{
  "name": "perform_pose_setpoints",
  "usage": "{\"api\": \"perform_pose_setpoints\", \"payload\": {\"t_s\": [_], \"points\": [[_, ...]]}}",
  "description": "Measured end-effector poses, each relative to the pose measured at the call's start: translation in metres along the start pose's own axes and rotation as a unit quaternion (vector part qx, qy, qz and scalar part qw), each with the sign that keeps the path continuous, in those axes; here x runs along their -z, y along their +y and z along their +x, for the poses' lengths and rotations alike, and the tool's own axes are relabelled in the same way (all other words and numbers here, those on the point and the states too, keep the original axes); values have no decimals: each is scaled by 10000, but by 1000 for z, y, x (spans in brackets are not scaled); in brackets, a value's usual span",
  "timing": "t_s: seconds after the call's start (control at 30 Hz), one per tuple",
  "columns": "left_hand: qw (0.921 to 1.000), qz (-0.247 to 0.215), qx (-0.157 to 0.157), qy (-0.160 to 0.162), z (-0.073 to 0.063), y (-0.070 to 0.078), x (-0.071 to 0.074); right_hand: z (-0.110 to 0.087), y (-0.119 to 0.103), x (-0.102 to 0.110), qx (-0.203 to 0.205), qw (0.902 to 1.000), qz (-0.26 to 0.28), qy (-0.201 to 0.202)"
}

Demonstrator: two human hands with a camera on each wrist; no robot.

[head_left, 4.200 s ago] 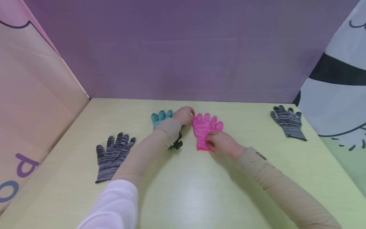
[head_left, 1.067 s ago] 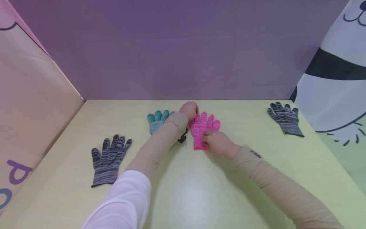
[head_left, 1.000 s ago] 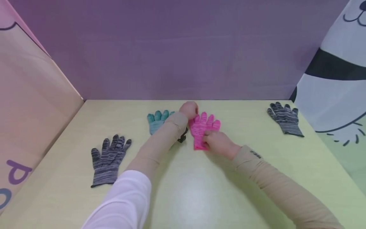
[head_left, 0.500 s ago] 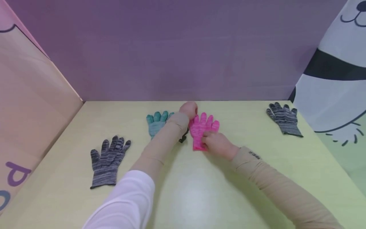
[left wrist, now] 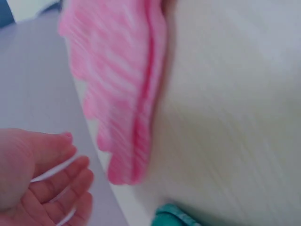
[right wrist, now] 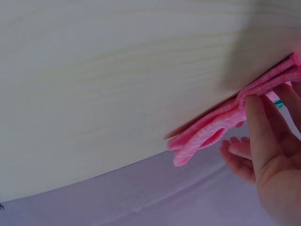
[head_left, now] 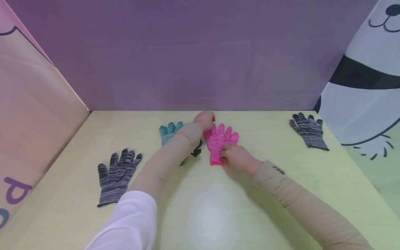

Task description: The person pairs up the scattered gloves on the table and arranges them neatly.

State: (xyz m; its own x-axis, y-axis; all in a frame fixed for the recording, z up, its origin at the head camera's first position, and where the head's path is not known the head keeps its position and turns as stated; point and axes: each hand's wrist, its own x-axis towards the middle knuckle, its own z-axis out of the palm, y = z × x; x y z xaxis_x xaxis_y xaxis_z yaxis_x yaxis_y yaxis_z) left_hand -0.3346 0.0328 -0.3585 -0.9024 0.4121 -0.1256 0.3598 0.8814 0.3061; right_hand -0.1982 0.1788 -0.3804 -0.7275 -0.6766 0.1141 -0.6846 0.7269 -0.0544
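A pink knit glove (head_left: 218,139) lies flat mid-table, fingers toward the back edge. My right hand (head_left: 237,156) rests its fingertips on the glove near the cuff; in the right wrist view, thumb and fingers of the right hand (right wrist: 277,155) touch the glove (right wrist: 211,125) without a clear pinch. Beyond the glove's finger ends, my left hand (head_left: 204,120) hovers with relaxed fingers. The left wrist view puts the left hand (left wrist: 47,183) apart from the pink glove (left wrist: 117,84), holding nothing. A teal glove (head_left: 168,133) lies partly hidden under my left forearm.
One grey-black striped glove (head_left: 117,178) lies at the left of the table (head_left: 218,215), another striped glove (head_left: 309,131) at the back right. Purple cloth (head_left: 200,55) stands behind the table; printed panels flank both sides. A black piece (head_left: 197,150) sits at my left wrist.
Over the last half second my left hand and forearm have shifted slightly left. Since the oldest frame, the pink glove and my right hand have barely moved; the view has drifted a little.
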Motion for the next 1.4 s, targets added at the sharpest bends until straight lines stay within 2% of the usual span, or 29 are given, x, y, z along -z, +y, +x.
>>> {"api": "perform_pose_setpoints", "payload": {"t_s": [0.17,0.23,0.43,0.6,0.77,0.87,0.93,1.0,1.13,1.27,1.4], "points": [[9988,-27,-446,-198,-29,8,5,-2,6,1,117,9989,382,229],[9975,-56,-637,-299,-42,9,3,-3,8,2,94,9983,531,206],[9919,-182,-1123,-560,-72,13,-6,-5,10,6,-431,9933,1071,-114],[9855,-268,-1552,-635,-85,17,-11,-5,10,11,-662,9892,1287,-209],[9813,-139,-1854,-500,-93,19,-17,-5,13,14,-550,9883,1396,-258],[9794,-19,-1969,-438,-93,16,-21,-4,19,16,-426,9834,1729,-361],[9795,-33,-1962,-450,-94,15,-21,-3,24,20,-480,9778,1976,-502],[9798,-47,-1949,-441,-95,14,-23,0,29,24,-715,9714,2173,-634],[9805,-129,-1926,-375,-98,13,-26,5,41,31,-1610,9545,2436,-606],[9816,-65,-1886,-295,-101,11,-29,12,54,30,-2526,9257,2806,-245],[9824,-53,-1848,-263,-101,10,-31,22,65,26,-3130,9011,3001,-65]]}}
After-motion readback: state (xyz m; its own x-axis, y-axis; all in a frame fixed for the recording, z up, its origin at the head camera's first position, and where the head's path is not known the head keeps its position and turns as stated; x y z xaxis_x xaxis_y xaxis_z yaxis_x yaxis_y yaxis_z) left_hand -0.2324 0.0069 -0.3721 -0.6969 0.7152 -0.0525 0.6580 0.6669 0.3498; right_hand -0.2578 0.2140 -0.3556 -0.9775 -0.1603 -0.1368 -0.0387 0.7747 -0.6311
